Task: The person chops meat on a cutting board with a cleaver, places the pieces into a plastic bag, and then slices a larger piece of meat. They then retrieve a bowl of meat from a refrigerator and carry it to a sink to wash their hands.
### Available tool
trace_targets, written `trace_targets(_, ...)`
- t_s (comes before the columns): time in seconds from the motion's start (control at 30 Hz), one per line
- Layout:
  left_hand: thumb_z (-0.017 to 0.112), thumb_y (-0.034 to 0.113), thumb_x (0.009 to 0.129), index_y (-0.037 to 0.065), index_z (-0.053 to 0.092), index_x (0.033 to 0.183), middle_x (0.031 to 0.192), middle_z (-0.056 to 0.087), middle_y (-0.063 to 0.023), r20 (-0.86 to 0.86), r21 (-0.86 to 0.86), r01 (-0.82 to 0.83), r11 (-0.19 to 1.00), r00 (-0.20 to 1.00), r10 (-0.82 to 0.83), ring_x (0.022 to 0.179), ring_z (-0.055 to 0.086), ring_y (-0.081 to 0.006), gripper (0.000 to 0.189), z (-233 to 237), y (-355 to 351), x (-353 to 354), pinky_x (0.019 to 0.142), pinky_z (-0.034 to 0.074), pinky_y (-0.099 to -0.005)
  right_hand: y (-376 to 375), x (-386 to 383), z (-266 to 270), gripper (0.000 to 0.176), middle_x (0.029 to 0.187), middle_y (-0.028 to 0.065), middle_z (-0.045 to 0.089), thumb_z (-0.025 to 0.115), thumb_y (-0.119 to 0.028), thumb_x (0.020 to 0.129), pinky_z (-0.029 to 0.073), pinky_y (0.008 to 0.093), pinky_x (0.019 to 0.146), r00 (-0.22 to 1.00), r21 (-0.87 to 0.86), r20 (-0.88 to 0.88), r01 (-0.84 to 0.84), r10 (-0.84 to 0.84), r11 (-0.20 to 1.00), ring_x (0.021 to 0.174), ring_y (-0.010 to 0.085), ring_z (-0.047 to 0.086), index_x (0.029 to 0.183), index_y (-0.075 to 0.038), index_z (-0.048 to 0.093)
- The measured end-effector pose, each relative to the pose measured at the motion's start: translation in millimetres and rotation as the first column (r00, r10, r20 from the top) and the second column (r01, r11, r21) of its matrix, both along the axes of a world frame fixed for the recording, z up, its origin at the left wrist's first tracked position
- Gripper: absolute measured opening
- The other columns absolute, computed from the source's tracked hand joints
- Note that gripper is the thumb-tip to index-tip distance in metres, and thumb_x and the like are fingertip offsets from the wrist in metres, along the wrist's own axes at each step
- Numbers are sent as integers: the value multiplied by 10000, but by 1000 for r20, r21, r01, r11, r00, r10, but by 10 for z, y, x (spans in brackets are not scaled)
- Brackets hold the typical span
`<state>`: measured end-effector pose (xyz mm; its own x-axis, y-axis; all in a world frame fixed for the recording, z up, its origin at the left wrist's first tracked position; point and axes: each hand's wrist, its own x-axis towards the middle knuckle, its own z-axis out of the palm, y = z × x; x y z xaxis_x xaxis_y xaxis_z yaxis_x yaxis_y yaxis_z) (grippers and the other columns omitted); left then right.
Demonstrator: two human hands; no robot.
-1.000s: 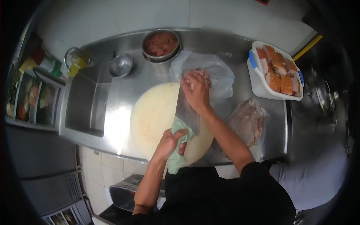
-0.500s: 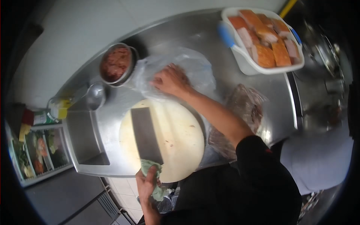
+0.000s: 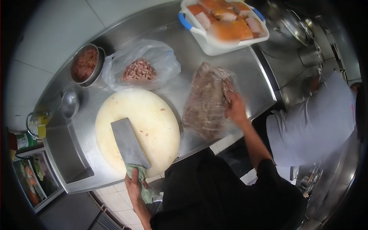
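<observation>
On a round pale cutting board (image 3: 159, 122) lies a cleaver (image 3: 130, 142), its broad dark blade flat and its handle end covered by a green cloth (image 3: 141, 184). My left hand (image 3: 134, 186) is closed round that cloth at the board's near edge; the handle itself is hidden. My right hand (image 3: 235, 107) grips the right side of a clear plastic bag of meat (image 3: 205, 103), a large brownish slab lying on the steel counter. Beyond the board, an open plastic bag (image 3: 165, 63) holds diced meat (image 3: 138, 71).
A white tub with blue handles (image 3: 209, 48) holds several orange-skinned meat slabs at the back. Left of the open bag stand a metal pot of minced meat (image 3: 85, 64) and a metal ladle (image 3: 70, 103). A co-worker's grey sleeve (image 3: 314, 122) is close on the right.
My right hand has left the open bag of diced meat and moved right to the wrapped slab. My left hand stays at the cloth and cleaver. The view has shifted right.
</observation>
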<state>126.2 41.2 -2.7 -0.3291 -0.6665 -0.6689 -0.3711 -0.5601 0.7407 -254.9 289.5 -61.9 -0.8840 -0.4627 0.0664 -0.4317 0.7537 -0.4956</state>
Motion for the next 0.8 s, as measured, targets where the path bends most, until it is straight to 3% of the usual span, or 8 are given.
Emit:
trace_targets(0.13, 594, 299, 925, 15, 543, 926, 583, 507, -48, -23, -22, 55, 998, 998, -55, 408, 467, -140, 289, -75, 48, 70, 347, 377, -278, -89, 899, -357, 506, 1251, 227, 418, 681, -95, 699, 423, 462, 926, 996, -93, -77, 44, -52, 995, 1128, 412, 449, 1176, -10, 536)
trace_targets(0.27, 604, 279, 922, 0, 547, 913, 586, 508, -51, 8, -63, 101, 993, 995, -100, 409, 464, -138, 285, -111, 147, 109, 348, 381, -280, -523, 1382, -61, 466, 1192, 173, 482, 687, -92, 658, 416, 458, 917, 994, -90, -62, -99, 94, 991, 1094, 396, 466, 1088, 26, 554)
trace_targets(0.43, 601, 265, 922, -7, 560, 909, 598, 521, -51, -1, -83, 86, 993, 996, -87, 418, 467, -131, 276, -99, 185, 153, 350, 383, -276, -544, 1260, -299, 471, 1157, 156, 512, 688, -109, 670, 403, 455, 919, 925, 40, -203, -320, 321, 947, 1095, 378, 472, 1103, 17, 552)
trace_targets(0.53, 598, 260, 923, -10, 568, 897, 610, 536, -52, -5, -72, 79, 994, 997, -80, 424, 470, -130, 272, -93, 205, 223, 353, 387, -274, -309, 927, -422, 424, 1113, 169, 539, 676, -92, 702, 412, 450, 915, 908, -191, -316, -346, 276, 918, 1058, 382, 497, 1098, 7, 562)
trace_targets(0.6, 596, 266, 923, -11, 571, 883, 616, 546, -56, -32, -64, 94, 994, 995, -96, 424, 472, -132, 281, -142, 225, 315, 354, 390, -273, -157, 829, -319, 443, 1045, 182, 573, 706, -139, 709, 434, 454, 903, 980, -204, -188, 23, -63, 979, 1006, 385, 531, 1098, 14, 560)
trace_targets(0.63, 596, 266, 923, -11, 571, 883, 616, 546, -56, -34, -67, 86, 994, 995, -89, 424, 472, -132, 281, -133, 236, 329, 354, 390, -273, -138, 801, -181, 443, 1045, 182, 573, 706, -139, 709, 434, 454, 903, 980, -207, -190, 16, -56, 978, 1006, 385, 531, 1098, 14, 560)
trace_targets(0.7, 592, 268, 924, -12, 570, 869, 616, 547, -62, -35, -63, 75, 995, 996, -77, 421, 478, -138, 286, -119, 292, 359, 355, 393, -277, -96, 786, 56, 596, 1072, 207, 574, 759, -250, 669, 431, 448, 930, 954, -109, 256, 190, -157, 976, 1034, 387, 531, 1140, 28, 523)
trace_targets(0.8, 585, 271, 926, -10, 562, 856, 603, 539, -65, -48, -77, 53, 996, 997, -57, 414, 481, -146, 291, -166, 333, 401, 355, 395, -284, -156, 814, 34, 729, 1204, 219, 508, 780, -354, 630, 397, 484, 971, 955, 56, 271, 106, -117, 993, 1147, 404, 447, 1179, 18, 477)
